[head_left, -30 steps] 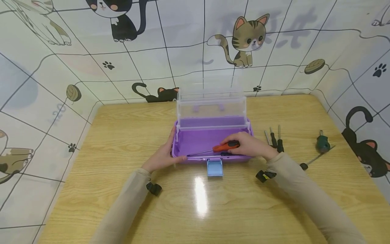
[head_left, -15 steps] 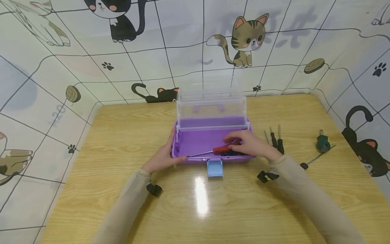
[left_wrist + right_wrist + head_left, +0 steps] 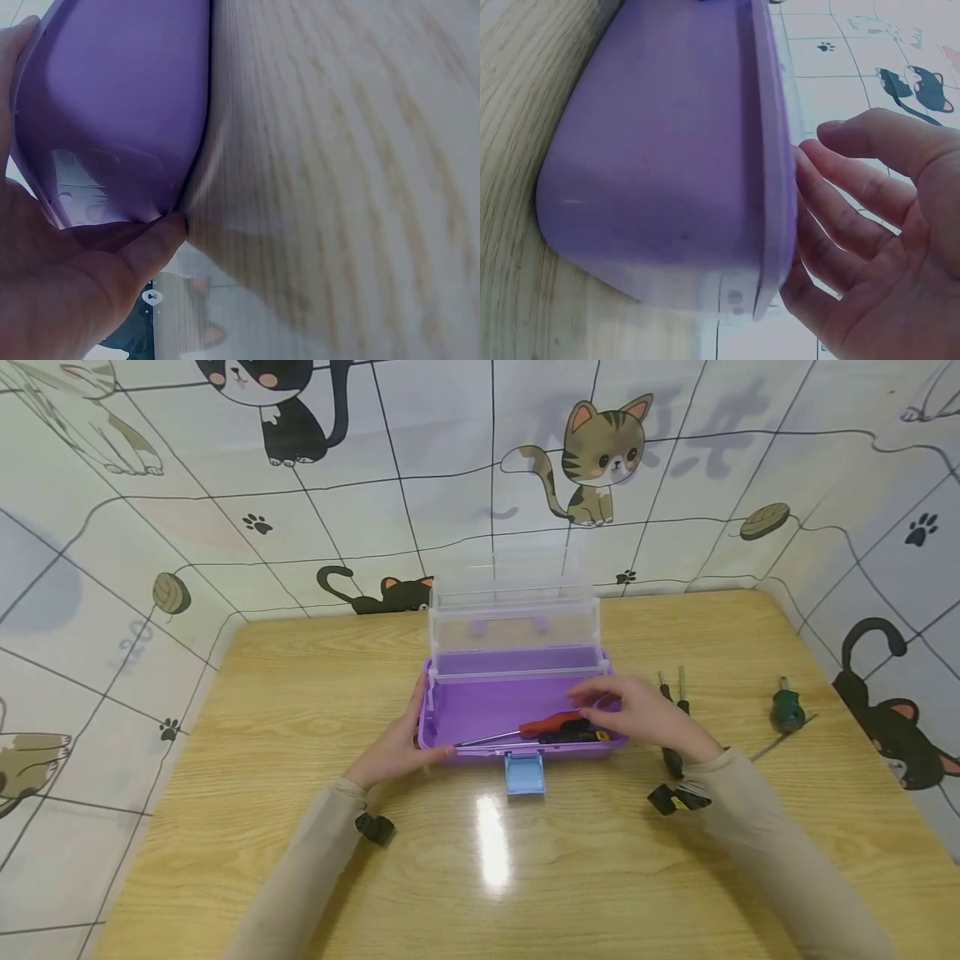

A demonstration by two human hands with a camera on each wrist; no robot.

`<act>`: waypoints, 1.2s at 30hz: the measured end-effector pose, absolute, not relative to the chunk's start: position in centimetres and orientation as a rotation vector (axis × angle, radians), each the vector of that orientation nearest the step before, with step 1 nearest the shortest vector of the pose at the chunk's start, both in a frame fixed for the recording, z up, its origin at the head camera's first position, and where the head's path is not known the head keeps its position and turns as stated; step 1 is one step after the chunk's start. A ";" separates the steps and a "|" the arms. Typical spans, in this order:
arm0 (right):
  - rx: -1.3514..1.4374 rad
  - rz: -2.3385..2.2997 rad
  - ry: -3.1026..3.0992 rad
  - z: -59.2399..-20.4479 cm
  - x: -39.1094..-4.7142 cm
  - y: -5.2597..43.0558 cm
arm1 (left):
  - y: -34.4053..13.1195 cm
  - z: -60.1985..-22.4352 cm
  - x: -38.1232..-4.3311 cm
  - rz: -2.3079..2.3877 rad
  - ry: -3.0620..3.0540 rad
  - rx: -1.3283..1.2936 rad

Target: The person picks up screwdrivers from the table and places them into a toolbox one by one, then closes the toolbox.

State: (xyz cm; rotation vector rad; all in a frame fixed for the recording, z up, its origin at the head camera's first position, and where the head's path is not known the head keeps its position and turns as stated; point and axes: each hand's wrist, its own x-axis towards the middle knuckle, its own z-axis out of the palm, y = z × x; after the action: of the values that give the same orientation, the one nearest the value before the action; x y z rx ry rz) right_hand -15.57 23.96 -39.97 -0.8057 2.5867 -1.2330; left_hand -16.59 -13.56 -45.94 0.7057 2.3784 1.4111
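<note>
Left hand grips purple toolbox at its left end. Right hand holds nothing, fingers loosely bent over toolbox's right part, thumb by red screwdriver, which lies inside along near wall. Green-handled screwdriver on table, right.

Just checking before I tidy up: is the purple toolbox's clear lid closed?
No, the head view shows the clear lid raised at the back of the purple toolbox, leaving its inside exposed.
</note>
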 end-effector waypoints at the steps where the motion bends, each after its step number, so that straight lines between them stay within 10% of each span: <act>1: -0.796 -1.242 2.594 -39.9 -15.5 24.1 | -13.6 -45.9 -16.6 1.405 2.381 0.705; 36: -0.486 -1.341 2.756 -40.7 -13.4 28.7 | -13.1 -42.7 -15.5 1.407 2.339 0.694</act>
State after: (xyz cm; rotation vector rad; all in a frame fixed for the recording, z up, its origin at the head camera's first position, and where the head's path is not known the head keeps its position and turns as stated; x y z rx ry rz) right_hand -13.45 28.71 -40.72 -0.4856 2.7564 -1.3413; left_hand -15.48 -13.05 -42.71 0.6939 2.3386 1.4068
